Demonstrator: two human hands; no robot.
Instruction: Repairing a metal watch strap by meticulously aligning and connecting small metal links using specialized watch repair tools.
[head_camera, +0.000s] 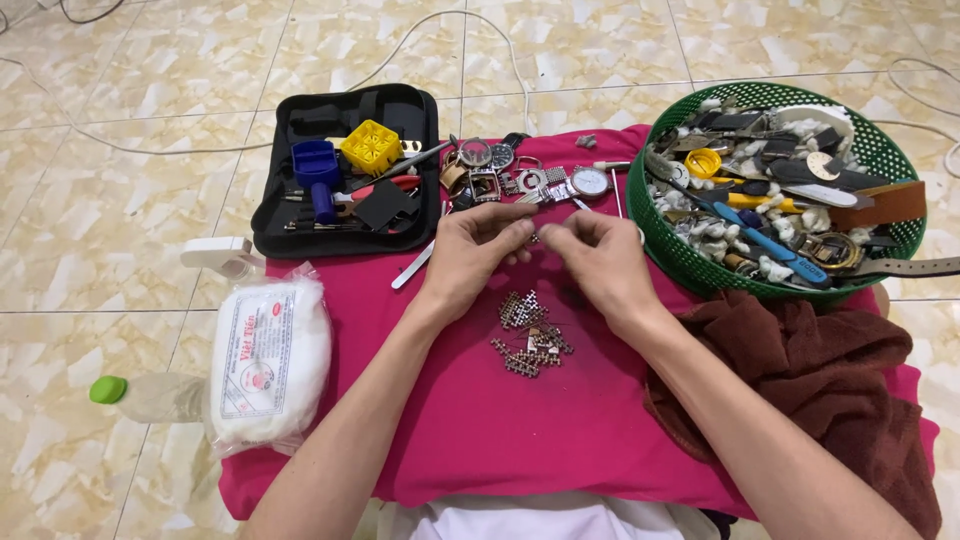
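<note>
Both hands are pinched on one tiny metal link (536, 238), held up between them over the pink cloth (480, 420). It's too small for me to tell which way its long axis runs. Left hand (478, 252) has thumb and fingers closed on it from the left, right hand (598, 262) nips it from the right, fingers curled tight. Just below sits a loose pile of watch-band links (528, 335). Green basket (668, 245) of watch parts on the right, black tool case (345, 170) upper left.
</note>
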